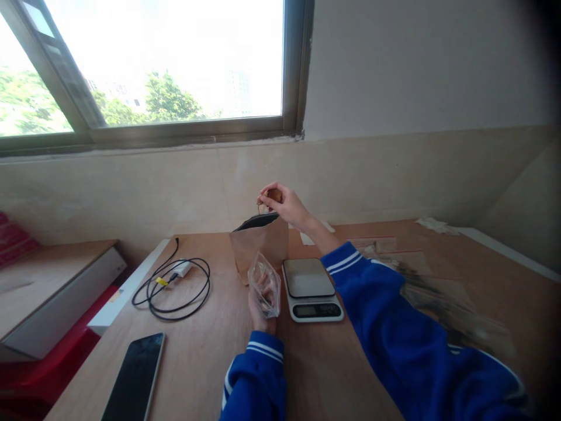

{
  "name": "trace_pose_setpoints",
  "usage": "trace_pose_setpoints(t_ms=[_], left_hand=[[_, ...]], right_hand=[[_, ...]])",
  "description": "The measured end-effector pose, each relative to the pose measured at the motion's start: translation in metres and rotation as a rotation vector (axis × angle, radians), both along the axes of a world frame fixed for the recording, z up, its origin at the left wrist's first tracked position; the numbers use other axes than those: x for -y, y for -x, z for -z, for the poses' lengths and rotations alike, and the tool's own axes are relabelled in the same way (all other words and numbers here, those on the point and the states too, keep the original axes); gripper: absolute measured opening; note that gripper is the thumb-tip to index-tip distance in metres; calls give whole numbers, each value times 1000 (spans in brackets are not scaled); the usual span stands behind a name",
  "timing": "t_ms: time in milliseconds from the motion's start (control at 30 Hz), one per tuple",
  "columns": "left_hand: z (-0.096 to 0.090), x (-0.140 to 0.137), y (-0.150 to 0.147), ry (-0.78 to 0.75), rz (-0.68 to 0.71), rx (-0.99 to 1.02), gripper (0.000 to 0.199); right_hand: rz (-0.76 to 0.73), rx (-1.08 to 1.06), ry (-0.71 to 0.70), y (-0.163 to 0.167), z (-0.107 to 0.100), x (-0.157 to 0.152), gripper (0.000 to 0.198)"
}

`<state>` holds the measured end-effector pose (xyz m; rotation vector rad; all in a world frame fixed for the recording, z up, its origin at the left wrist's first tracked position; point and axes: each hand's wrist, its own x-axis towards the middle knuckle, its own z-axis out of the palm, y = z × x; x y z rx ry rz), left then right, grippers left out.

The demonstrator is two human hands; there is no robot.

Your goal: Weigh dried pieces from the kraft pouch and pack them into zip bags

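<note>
My left hand [258, 313] is closed around a clear plastic bag [265, 280], its mouth gaping upward; what little lies inside is hard to make out. Just behind it stands a brown kraft paper bag [252, 245] with a dark lining and an open top. Over that opening, my right hand [283, 202] pinches a brown, thin, dried-looking piece [274, 195] whose exact kind I cannot tell. A white kitchen scale [309, 279] sits to the right of both bags, below my right forearm, with nothing on its platform.
A coiled black cable [164, 318] with a white adapter [183, 268] lies on the left of the wooden table [210, 362]. Nearer is a dark-screened phone [134, 377]. Several flat clear zip bags [442, 298] spread at right, partly behind my sleeve. A wall and window [184, 64] border the back.
</note>
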<state>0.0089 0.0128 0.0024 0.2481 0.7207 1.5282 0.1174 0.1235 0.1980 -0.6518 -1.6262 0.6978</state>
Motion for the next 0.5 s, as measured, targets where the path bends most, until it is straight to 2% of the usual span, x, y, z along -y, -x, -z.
trace_pose_setpoints(t_ms=[167,233,400,500], left_hand=[[0,1,0,-19,-9,-17,33],[0,2,0,-21,-11,-19,35],[3,0,0,-24,5,-4,40],[5,-1,0,-19,-1,14,42]], right_hand=[[321,117,-275,5,5,-4,9],[396,276,-375,7,10,-2,13],[373,704,-581,9,32,6,33],[360,786,-595,10,42,8,37]])
